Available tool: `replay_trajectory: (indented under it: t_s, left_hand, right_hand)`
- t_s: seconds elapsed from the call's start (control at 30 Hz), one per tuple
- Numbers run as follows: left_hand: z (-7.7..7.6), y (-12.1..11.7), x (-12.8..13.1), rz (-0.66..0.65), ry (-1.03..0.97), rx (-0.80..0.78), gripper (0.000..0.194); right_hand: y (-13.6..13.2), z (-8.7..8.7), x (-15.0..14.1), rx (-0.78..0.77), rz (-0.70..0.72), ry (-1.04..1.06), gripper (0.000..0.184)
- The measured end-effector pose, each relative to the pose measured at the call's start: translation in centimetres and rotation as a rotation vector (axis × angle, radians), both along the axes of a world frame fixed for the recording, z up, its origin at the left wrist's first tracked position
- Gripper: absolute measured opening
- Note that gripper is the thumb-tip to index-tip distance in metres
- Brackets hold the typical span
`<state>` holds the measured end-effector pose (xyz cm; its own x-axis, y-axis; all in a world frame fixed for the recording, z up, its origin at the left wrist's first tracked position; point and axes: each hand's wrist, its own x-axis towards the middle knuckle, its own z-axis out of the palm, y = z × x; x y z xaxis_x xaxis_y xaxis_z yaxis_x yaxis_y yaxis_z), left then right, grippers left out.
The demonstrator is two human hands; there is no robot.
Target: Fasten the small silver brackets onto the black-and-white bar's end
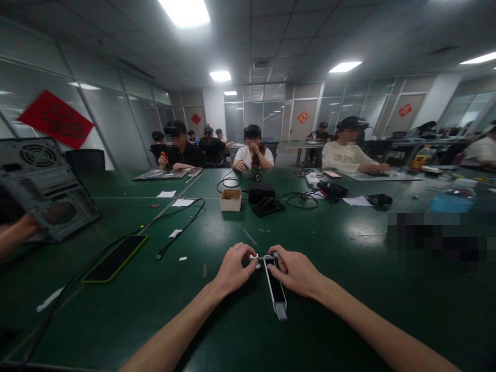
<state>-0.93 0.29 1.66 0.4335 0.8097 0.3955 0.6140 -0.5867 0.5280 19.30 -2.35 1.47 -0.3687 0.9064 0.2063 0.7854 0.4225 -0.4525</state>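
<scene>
On the green table lies a narrow white-edged device (276, 284) with a dark face and a grey block at its near end. Its exact kind I cannot make out. My left hand (237, 268) is closed in a pinch on a small white piece (254, 260) beside the device's far end. A ring shows on one of its fingers. My right hand (296, 271) is closed around the device's far right side, its thumb across the dark face. The fingers hide where the piece and the device meet.
Left lies a phone (115, 259) in a green-edged case beside a black cable (180, 230). Farther off are a small open box (230, 201) and a black device (261, 192). A computer case (58, 191) is tilted at left, near another person's arm. Several people sit opposite.
</scene>
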Motion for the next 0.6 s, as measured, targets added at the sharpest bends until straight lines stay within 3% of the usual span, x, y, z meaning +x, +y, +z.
replay_trajectory:
  t_s: [0.13,0.27,0.43,0.6]
  left_hand:
    - [0.1,0.1,-0.1,0.026,-0.012,0.023,0.007]
    - [-0.5,0.6,-0.4,0.046,-0.016,0.05,0.009]
    - [-1.2,1.3,-0.7,0.027,-0.004,0.064,0.011]
    - [-1.4,1.3,-0.8,0.01,0.016,0.038,0.012]
  right_hand:
    - [-0.6,-0.3,-1.5,-0.116,-0.098,-0.025,0.035]
    - [0.3,-0.2,-0.4,-0.158,-0.173,-0.033,0.033]
    - [3.0,0.3,4.3,-0.153,-0.349,-0.131,0.033]
    - [5.4,0.3,11.0,-0.189,-0.654,-0.221,0.038]
